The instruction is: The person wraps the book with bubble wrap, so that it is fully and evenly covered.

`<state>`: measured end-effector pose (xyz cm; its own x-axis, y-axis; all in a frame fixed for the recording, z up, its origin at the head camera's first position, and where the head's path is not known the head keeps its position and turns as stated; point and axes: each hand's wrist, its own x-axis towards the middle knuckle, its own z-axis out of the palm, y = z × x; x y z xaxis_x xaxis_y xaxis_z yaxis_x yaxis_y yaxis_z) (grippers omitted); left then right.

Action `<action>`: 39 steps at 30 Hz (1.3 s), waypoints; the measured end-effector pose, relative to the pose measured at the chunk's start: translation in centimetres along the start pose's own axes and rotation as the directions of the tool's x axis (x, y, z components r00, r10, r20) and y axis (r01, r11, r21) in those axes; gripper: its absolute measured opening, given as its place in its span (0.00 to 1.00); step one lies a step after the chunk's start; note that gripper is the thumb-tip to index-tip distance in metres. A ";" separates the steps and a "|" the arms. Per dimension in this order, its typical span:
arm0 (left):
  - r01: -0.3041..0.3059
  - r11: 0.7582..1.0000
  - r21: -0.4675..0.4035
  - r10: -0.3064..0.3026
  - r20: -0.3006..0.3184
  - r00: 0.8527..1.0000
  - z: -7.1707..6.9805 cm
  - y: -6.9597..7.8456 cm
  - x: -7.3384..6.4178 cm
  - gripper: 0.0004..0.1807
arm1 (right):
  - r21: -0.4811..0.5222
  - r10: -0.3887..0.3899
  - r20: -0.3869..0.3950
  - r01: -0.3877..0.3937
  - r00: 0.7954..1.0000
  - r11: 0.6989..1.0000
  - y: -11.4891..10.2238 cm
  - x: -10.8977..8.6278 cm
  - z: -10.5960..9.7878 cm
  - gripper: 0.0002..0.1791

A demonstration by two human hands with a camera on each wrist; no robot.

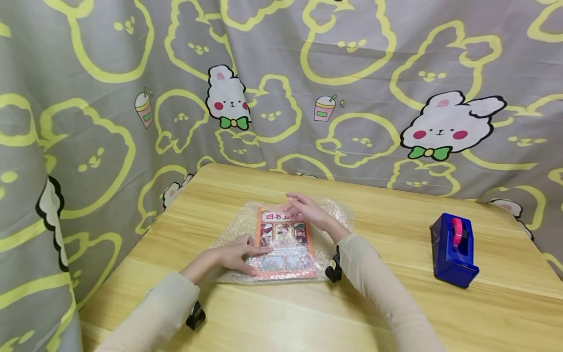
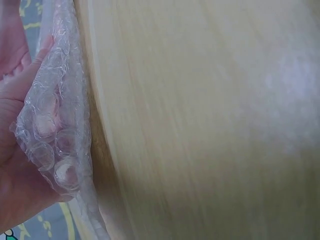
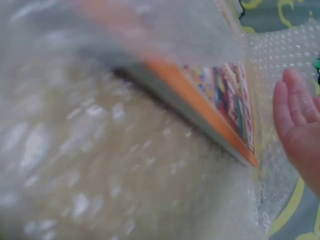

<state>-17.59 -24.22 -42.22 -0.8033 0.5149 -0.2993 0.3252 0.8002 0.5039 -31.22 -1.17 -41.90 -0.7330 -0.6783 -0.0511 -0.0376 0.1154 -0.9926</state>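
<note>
An orange-bordered book with pictures on its cover lies flat on a sheet of bubble wrap. A flap of the wrap covers the book's lower part. My left hand rests on that flap at the book's left side, index finger stretched across the cover. In the left wrist view, the folded bubble wrap partly hides this hand. My right hand is over the book's top right corner, fingers extended and holding nothing. The right wrist view shows the book's corner beside the right hand.
A blue tape dispenser with a pink roll stands at the right on the wooden table. A grey curtain with yellow cartoon outlines hangs behind the table and along its left side. Both wrists carry black camera mounts.
</note>
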 end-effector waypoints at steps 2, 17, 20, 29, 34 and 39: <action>0.000 1.000 0.007 0.000 -0.002 1.000 -0.1 0.0 -0.1 0.37 | -0.102 0.013 0.029 -0.010 0.999 0.995 0.2 -0.3 0.4 0.27; -0.030 0.999 0.012 0.030 -0.014 0.999 0.0 0.2 0.1 0.37 | -0.635 -0.057 0.042 0.071 0.997 0.770 1.4 -0.8 2.7 0.34; -0.034 0.999 0.017 0.034 -0.030 0.999 0.0 0.2 0.0 0.37 | -0.660 -0.050 0.030 0.057 0.998 0.749 1.2 -1.1 2.9 0.40; -0.092 0.983 0.161 0.113 -0.124 0.986 0.0 0.6 0.1 0.36 | -0.643 -0.027 -0.035 -0.002 0.999 0.766 1.5 -1.8 2.9 0.47; -0.121 0.974 0.191 0.146 -0.119 0.982 -0.4 0.9 0.6 0.36 | -0.629 -0.010 -0.046 -0.021 0.999 0.777 1.5 -1.9 3.0 0.48; -0.167 0.970 0.177 0.181 -0.062 0.982 -0.9 1.0 1.2 0.33 | -0.657 -0.003 -0.052 -0.032 0.999 0.753 1.4 -2.0 3.1 0.46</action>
<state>-18.66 -23.11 -41.39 -0.7609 0.6308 -0.1523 0.5380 0.7444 0.3954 -27.68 -1.92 -43.49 -0.7672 -0.6400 -0.0422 -0.4514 0.5855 -0.6734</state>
